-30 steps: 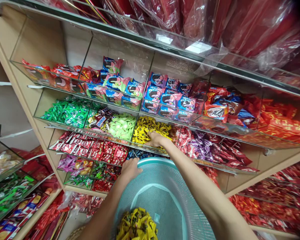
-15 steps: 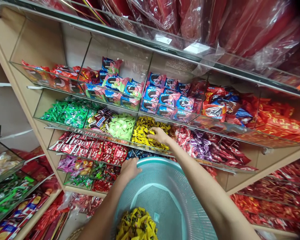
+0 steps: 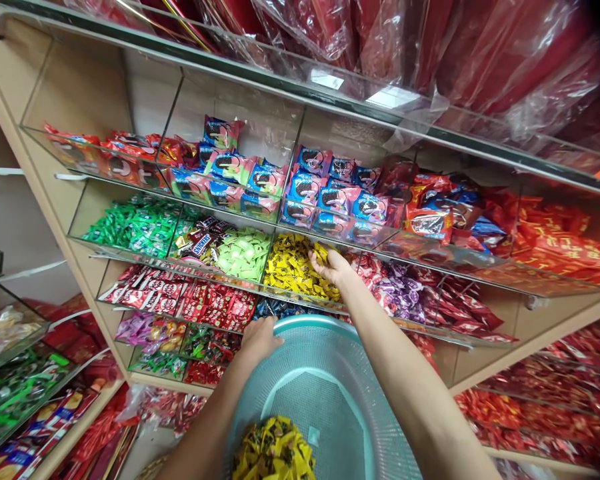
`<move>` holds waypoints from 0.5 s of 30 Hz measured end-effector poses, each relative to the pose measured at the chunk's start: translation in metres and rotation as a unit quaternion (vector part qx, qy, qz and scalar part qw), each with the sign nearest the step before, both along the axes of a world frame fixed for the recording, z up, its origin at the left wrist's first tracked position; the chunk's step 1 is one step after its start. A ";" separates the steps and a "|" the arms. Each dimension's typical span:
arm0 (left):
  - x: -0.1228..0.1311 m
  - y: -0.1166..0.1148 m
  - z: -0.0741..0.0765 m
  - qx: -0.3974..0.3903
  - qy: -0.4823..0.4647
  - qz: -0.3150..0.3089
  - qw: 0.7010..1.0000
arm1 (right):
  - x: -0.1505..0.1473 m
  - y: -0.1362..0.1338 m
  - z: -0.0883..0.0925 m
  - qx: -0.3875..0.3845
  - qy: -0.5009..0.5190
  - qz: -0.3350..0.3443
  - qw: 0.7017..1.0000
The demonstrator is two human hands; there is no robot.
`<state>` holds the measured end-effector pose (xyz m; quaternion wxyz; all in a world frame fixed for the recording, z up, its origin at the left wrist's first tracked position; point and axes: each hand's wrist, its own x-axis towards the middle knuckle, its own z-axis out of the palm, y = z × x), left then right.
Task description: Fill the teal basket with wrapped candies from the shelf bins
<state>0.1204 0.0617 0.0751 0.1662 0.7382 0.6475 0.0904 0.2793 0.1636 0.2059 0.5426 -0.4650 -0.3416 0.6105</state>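
Note:
My left hand is closed on the far left rim of a teal plastic mesh basket. A heap of yellow-wrapped candies lies in the basket's near left part, with a small pale square beside it on the bottom. My right hand is in the clear bin of yellow-wrapped candies, palm turned up and fingers curled round some of them. A few yellow wrappers show above its fingers. More candies lie below and left of this hand.
Clear dividers and front lips edge the shelf bins. Left of the yellow bin are light-green candies, Snickers bars and green candies; to its right, purple candies. Blue cookie packs sit above. Plastic-wrapped red items overhang the top.
My right hand has shifted slightly right, turned palm up and closed on some yellow-wrapped candies. My left hand and the basket stay where they were.

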 end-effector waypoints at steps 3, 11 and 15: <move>0.000 0.001 0.000 0.002 0.001 -0.001 1.000 | 0.002 -0.001 0.003 -0.022 0.059 -0.018 0.998; 0.001 0.001 0.001 0.014 0.005 -0.012 1.000 | 0.006 -0.004 0.006 -0.035 0.157 -0.004 0.987; 0.002 0.002 -0.001 0.016 0.006 -0.011 1.000 | 0.007 -0.003 0.004 -0.029 0.182 -0.002 0.983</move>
